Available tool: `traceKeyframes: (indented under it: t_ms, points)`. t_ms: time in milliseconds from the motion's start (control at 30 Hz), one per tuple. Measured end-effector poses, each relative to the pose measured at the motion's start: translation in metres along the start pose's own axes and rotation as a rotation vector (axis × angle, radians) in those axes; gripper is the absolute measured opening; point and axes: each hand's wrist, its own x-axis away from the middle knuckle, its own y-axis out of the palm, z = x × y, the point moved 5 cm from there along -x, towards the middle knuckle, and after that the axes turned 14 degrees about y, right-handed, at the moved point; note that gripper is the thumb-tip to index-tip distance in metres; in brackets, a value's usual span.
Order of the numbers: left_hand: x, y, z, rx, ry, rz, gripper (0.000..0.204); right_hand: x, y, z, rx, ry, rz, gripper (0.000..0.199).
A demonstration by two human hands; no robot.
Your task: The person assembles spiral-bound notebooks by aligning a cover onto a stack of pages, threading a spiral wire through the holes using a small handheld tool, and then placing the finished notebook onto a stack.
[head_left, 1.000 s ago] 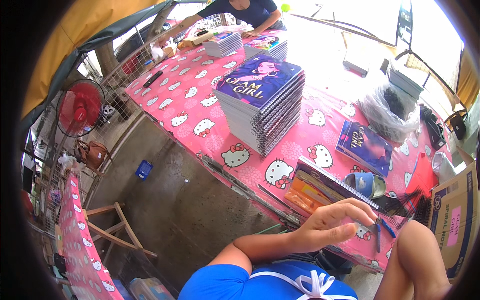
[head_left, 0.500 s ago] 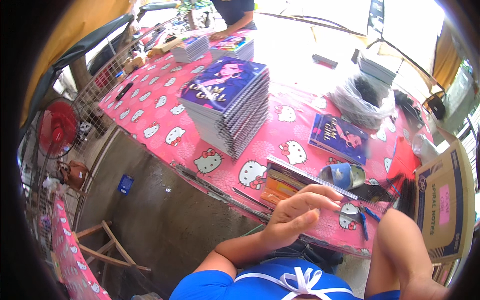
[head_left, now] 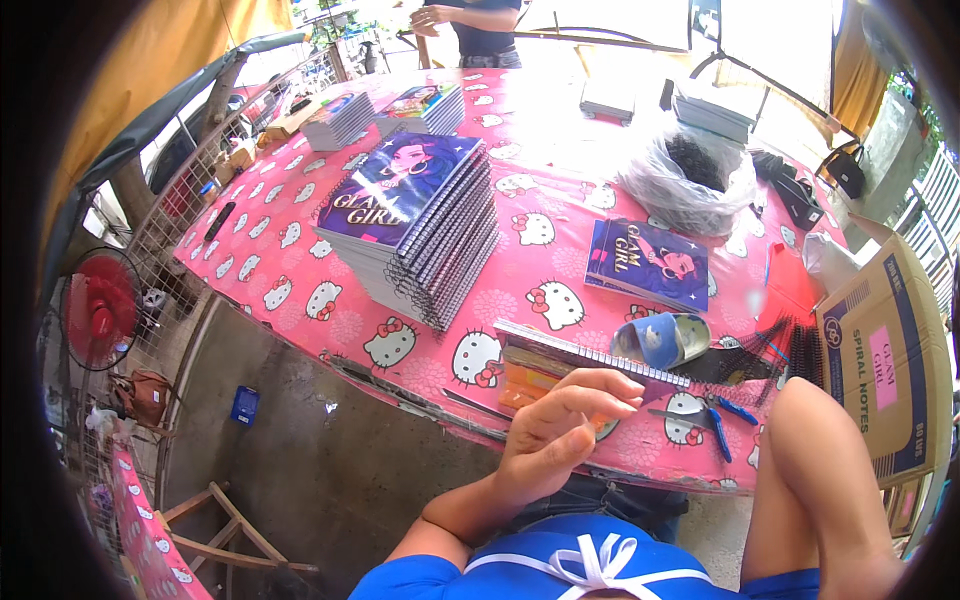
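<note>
My left hand hovers in front of the near table edge, fingers loosely bent and thumb apart, with nothing visible in it. Just beyond lies a spiral notebook with its coil along the top, partly hidden by that hand; orange and yellow show on its near side. Blue-handled pliers rest to the right of the fingers. Behind the notebook is a blue slide sandal. My right arm is folded with the elbow up; its hand is outside the picture.
A tall stack of purple-covered spiral notebooks stands mid-table, and a shorter pile lies to its right. A plastic bag of black coils, loose black coils and a cardboard box occupy the right. Another person stands at the far side.
The view has shifted slightly, and table items appear further left. My left hand keeps much the same pose. The person across has straightened and lifted a hand off the stacks.
</note>
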Motion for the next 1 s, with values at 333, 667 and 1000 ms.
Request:
traceKeyframes:
  t_ms: [333,667,1000]
  points:
    - [0.004,0.0,0.004,-0.005,-0.007,0.008,0.026,-0.013,0.015,0.004,-0.031,-0.076,-0.016,0.037]
    - [0.005,0.001,0.002,-0.039,-0.007,0.009,0.027,-0.012,0.008,-0.003,-0.023,-0.148,0.008,0.038]
    - [0.003,0.008,-0.002,-0.061,-0.01,0.011,0.022,0.006,-0.034,-0.026,0.091,-0.332,0.13,0.038]
